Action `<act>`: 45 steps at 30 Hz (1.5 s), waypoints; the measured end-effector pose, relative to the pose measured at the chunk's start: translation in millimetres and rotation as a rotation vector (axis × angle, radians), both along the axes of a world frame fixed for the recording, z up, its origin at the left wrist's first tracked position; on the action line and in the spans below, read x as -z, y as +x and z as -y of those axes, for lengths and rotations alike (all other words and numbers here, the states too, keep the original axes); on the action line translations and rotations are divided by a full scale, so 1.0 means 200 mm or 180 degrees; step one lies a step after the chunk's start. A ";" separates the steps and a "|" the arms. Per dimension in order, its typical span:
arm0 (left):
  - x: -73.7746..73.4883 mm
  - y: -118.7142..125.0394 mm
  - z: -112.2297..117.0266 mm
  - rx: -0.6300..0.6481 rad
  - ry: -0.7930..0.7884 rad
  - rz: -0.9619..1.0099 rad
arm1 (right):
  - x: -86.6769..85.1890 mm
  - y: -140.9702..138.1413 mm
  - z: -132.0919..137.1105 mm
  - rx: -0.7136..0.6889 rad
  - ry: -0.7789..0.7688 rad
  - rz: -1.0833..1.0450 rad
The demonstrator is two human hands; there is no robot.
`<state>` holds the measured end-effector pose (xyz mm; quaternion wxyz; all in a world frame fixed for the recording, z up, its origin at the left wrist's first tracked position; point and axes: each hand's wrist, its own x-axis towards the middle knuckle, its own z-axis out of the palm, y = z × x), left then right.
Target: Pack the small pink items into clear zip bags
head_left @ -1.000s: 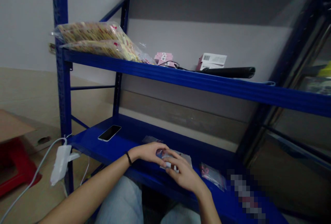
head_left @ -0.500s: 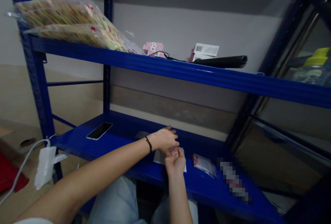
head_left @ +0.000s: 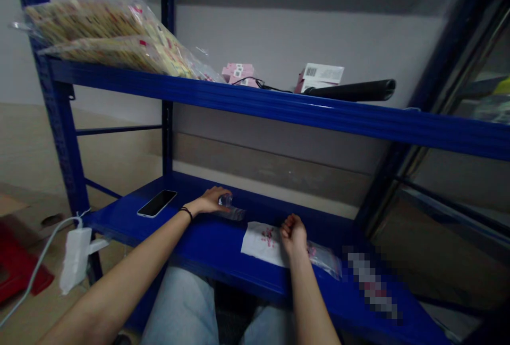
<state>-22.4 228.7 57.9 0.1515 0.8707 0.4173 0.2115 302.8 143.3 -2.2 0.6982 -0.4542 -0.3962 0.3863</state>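
- The hands are well apart. The left hand [head_left: 207, 200] curls around a small, glossy, crinkled clear plastic packet [head_left: 231, 213] resting on the shelf. The right hand [head_left: 294, 234] is bunched into a fist, with nothing visible in it.
- Under the right hand's fist lies the edge of a white paper sheet [head_left: 261, 243] with pink print.
- Just right of the right hand is a clear plastic bag [head_left: 326, 261] with pink contents, beside a pixelated patch [head_left: 370, 284].
- Left of the left hand, a smartphone [head_left: 157, 203] lies flat, its dark glass facing up, on the blue painted steel shelf [head_left: 207, 241].
- Above the hands, a blue upper shelf [head_left: 279, 108] holds bulging plastic-wrapped packs [head_left: 103, 36], small pink boxes [head_left: 238, 74], a white box [head_left: 319, 77] and a black cylindrical tube [head_left: 350, 90].
- Far left of the hands, a white plug adapter [head_left: 75, 253] hangs from the shelf's upright, above a red plastic stool [head_left: 18, 273].
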 end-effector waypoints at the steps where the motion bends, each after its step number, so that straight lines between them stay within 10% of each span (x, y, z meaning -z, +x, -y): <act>1: 0.04 -0.04 -0.04 -0.0035 -0.0078 -0.0019 | -0.01 0.00 -0.02 0.0060 -0.0146 0.0266; 15: 0.32 0.03 -0.13 0.0268 -0.0152 -0.0375 | 0.13 -0.16 0.03 0.0926 -0.0470 0.4587; 32: 0.38 0.11 -0.01 0.0240 -0.0206 -0.0661 | -0.01 -0.18 0.11 0.0800 -0.0363 0.4198; 38: 0.30 0.12 0.05 -0.0101 0.0080 -0.0554 | -0.23 0.26 0.43 0.0878 -0.0272 0.3357; 41: 0.21 0.22 0.17 -0.0295 0.0545 -0.0142 | -0.21 0.57 0.62 0.1563 -0.1194 0.3146; 45: 0.16 0.43 0.49 0.0430 0.0803 0.0412 | -0.08 0.74 0.72 0.1424 -0.2073 0.3494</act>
